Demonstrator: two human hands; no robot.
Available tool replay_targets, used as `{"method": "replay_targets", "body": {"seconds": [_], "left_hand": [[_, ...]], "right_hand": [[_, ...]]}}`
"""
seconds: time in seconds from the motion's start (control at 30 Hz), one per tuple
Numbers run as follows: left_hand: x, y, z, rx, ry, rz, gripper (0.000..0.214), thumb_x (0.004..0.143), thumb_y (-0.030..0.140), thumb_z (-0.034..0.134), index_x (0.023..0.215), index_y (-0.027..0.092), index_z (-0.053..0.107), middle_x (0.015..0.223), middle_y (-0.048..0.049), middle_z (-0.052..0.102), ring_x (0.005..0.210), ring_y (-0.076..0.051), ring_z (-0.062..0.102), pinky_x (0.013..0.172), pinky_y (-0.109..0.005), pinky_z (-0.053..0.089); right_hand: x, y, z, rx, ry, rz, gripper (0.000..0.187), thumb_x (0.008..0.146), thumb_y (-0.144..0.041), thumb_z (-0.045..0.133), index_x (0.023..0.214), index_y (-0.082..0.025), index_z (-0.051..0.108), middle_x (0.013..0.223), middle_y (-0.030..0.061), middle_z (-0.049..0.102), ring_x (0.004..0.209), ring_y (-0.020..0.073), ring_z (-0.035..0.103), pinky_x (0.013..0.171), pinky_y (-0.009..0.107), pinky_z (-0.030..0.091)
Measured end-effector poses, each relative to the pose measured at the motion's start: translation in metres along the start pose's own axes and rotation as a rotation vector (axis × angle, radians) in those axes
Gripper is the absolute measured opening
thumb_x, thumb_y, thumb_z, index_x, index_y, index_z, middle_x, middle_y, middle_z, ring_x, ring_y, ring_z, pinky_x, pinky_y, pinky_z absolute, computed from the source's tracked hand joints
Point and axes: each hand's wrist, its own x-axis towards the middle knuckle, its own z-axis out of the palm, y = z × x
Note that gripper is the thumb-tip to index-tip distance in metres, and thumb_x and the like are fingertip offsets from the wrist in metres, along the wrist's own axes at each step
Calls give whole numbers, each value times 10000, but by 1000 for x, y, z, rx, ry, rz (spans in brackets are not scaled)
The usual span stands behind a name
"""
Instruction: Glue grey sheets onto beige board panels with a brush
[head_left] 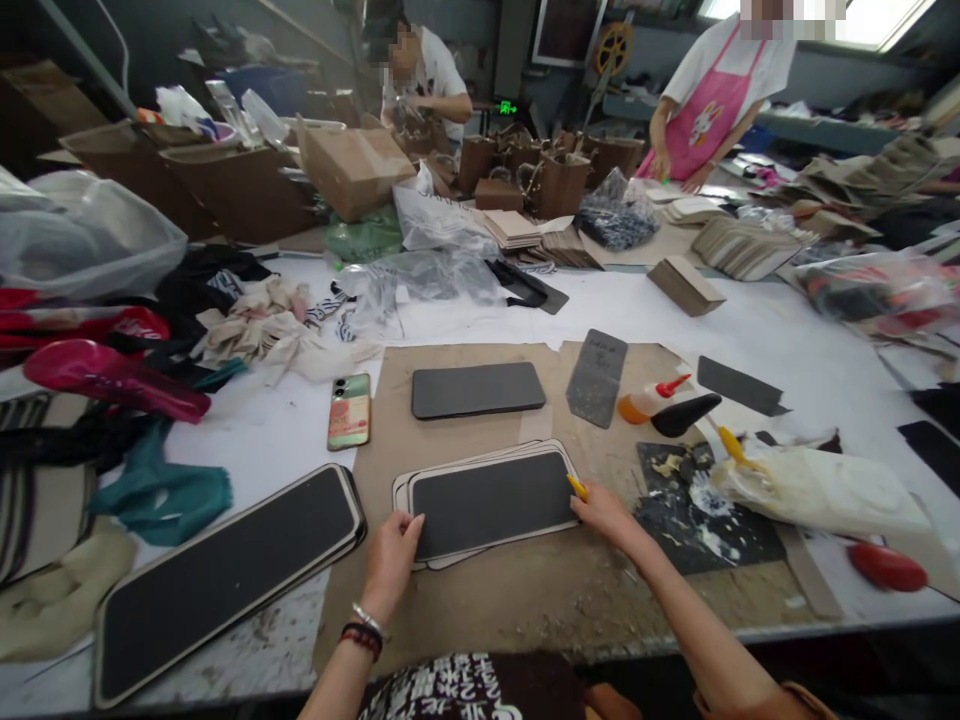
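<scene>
A dark grey rectangular panel [487, 505] with rounded corners lies on a slightly fanned stack of cream-edged pieces [403, 497]. My left hand [394, 560] pinches the panel's left edge between thumb and fingers. At its right edge, my right hand [604, 515] is closed around a small yellow tool [577, 487], with fingertips at the panel's corner; most of the tool is hidden in the hand. Behind this stack sits a neat pile of dark grey panels [478, 390]. To the left, more cream-bordered dark panels [225, 585] lie stacked at an angle.
Brown board [480, 610] covers the table's middle. On the right are a glue-smeared dark sheet [675, 545], a whitish bottle [832, 490], an orange bottle with red tip [645, 400] and a red object [887, 567]. A phone [349, 410] lies left. Two people work beyond.
</scene>
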Motion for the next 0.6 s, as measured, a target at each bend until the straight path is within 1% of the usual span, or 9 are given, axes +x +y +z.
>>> {"method": "replay_targets", "body": {"seconds": [0.1, 0.33, 0.47, 0.6], "left_hand": [[0, -1, 1, -21, 9, -9, 259, 693, 373, 494, 503, 199, 460, 464, 19, 465, 509, -150, 454, 526, -258, 297], [1, 0, 4, -18, 46, -47, 243, 688, 343, 498, 499, 196, 457, 485, 12, 483, 521, -144, 456, 535, -258, 310], [2, 2, 5, 4, 44, -50, 259, 701, 335, 486, 484, 201, 442, 480, 3, 488, 515, -150, 461, 530, -261, 305], [2, 3, 3, 38, 42, -37, 270, 705, 330, 483, 471, 207, 425, 460, 2, 480, 504, -156, 463, 529, -264, 302]], "right_hand": [[3, -1, 0, -49, -24, -6, 263, 790, -220, 439, 933, -91, 619, 841, 130, 659, 777, 222, 599, 644, 264, 366], [13, 4, 4, -130, -72, -29, 267, 802, -235, 423, 931, -92, 608, 825, 122, 665, 762, 226, 605, 620, 257, 366], [10, 1, 2, -138, -64, -23, 274, 807, -223, 419, 967, -94, 600, 857, 127, 666, 797, 231, 609, 643, 261, 368], [2, -5, -3, -87, -53, -16, 251, 799, -191, 423, 934, -102, 614, 875, 128, 667, 814, 218, 611, 649, 249, 367]]}}
